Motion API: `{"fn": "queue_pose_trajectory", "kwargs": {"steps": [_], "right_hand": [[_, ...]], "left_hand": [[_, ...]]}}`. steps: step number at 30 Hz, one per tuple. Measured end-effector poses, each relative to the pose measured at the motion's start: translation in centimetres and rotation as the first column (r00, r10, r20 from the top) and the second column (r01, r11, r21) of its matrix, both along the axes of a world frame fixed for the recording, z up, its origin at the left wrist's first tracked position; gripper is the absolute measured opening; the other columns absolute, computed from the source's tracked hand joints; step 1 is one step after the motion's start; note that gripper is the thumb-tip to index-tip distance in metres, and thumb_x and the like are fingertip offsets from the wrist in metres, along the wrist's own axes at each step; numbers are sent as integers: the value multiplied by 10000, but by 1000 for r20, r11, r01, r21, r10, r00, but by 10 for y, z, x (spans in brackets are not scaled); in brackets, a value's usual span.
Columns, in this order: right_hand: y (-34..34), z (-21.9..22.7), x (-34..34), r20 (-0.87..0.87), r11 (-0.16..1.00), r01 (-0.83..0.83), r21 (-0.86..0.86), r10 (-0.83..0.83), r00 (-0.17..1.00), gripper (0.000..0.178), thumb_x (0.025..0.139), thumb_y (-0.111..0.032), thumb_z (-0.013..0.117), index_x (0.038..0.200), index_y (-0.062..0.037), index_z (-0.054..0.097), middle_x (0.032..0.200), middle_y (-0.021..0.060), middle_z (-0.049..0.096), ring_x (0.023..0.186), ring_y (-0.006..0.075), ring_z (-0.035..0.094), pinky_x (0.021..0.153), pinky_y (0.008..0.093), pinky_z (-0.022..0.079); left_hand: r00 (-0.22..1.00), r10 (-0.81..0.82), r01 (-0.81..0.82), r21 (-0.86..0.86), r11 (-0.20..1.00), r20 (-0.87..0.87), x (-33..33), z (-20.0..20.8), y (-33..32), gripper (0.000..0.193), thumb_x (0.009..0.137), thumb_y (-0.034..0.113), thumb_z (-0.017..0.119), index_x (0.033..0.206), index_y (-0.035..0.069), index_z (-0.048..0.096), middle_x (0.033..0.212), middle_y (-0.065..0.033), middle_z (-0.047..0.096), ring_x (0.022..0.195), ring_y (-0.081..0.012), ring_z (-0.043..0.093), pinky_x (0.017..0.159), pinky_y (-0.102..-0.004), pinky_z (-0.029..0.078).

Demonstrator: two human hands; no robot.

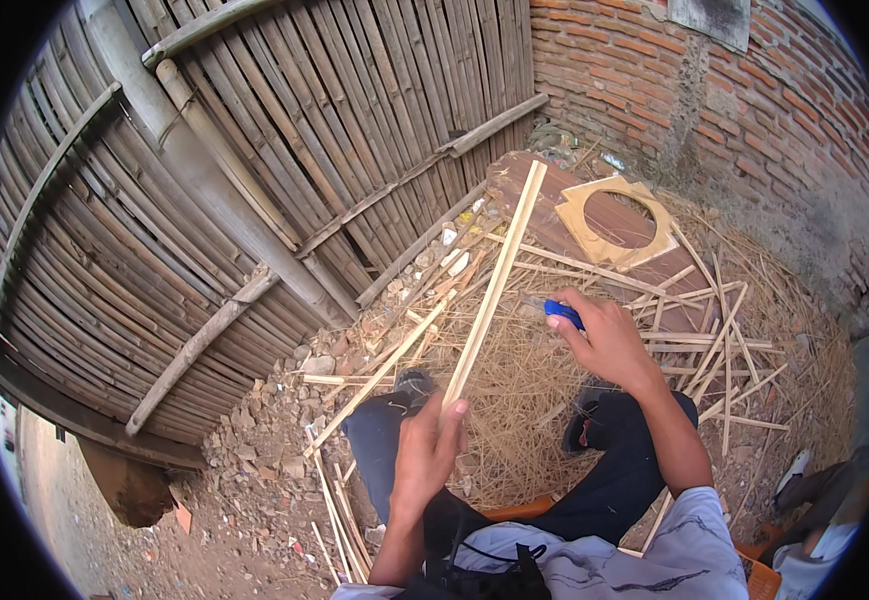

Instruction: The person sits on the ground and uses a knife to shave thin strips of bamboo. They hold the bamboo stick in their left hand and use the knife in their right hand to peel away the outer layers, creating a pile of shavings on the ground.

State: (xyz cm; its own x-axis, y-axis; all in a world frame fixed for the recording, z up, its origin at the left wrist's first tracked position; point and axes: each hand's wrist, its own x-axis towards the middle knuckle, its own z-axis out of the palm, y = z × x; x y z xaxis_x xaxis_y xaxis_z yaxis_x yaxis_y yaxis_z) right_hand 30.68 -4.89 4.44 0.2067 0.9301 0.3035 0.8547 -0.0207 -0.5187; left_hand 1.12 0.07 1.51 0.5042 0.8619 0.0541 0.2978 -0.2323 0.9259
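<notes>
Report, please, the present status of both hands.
Left hand holding long pale strip. Right hand gripping blue knife, apart from strip. Loose sticks scattered on straw.

The left hand (428, 450) gripped the near end of a long, pale, split-bamboo strip (500, 272), which slanted away toward the far right. The right hand (606, 340) held a small blue-handled cutter (563, 314), its blade pointed left, near the strip but apart from it. Loose dry tan straw (519, 410) covered the ground between the legs. Thin pale bamboo sticks (706, 337) lay crossed at right. Far right, a square-cornered yellowish panel with a round hole (576, 215) rested on a flat reddish-brown board (507, 180).
</notes>
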Motion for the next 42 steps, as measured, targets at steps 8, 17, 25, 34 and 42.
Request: {"fn": "queue_pose_trajectory", "kwargs": {"steps": [8,17,25,34,42], "right_hand": [[-8,9,-29,-205,963,-129,237,179,962,349,1096,-368,664,1163,-27,691,846,143,732,730,332,739,667,426,567],[-7,-14,-67,12,896,-317,312,330,944,294,1025,-363,753,1093,-79,727,896,90,770,720,283,766,589,386,585],[-9,-15,-72,98,866,-325,380,312,945,284,1000,-339,784,1089,-73,739,893,87,772,706,279,768,586,381,595],[-9,-14,-77,96,870,-289,398,274,957,287,985,-338,799,1083,-74,745,890,85,781,688,270,768,573,375,594],[-12,-10,-79,106,902,-251,351,228,968,280,961,-316,821,1067,-66,750,874,84,780,677,267,763,564,374,584]], "left_hand": [[999,-43,43,-7,999,-12,-1,-4,-2,353,1167,310,558,1048,-4,666,643,-104,604,563,-220,595,581,-394,480],[995,-94,93,7,996,23,7,17,-8,339,1184,270,491,1116,0,684,673,-127,592,591,-283,607,617,-436,477],[999,-47,44,98,994,22,8,18,-16,330,1183,230,470,1136,-8,694,667,-123,563,566,-270,554,602,-423,462],[994,9,-21,102,995,111,16,6,-20,281,1163,182,532,1169,-34,712,682,-130,579,577,-238,579,592,-402,461],[995,30,-37,77,996,96,15,2,-21,314,1166,195,538,1290,-29,720,687,-123,587,580,-198,580,584,-387,466]]}}
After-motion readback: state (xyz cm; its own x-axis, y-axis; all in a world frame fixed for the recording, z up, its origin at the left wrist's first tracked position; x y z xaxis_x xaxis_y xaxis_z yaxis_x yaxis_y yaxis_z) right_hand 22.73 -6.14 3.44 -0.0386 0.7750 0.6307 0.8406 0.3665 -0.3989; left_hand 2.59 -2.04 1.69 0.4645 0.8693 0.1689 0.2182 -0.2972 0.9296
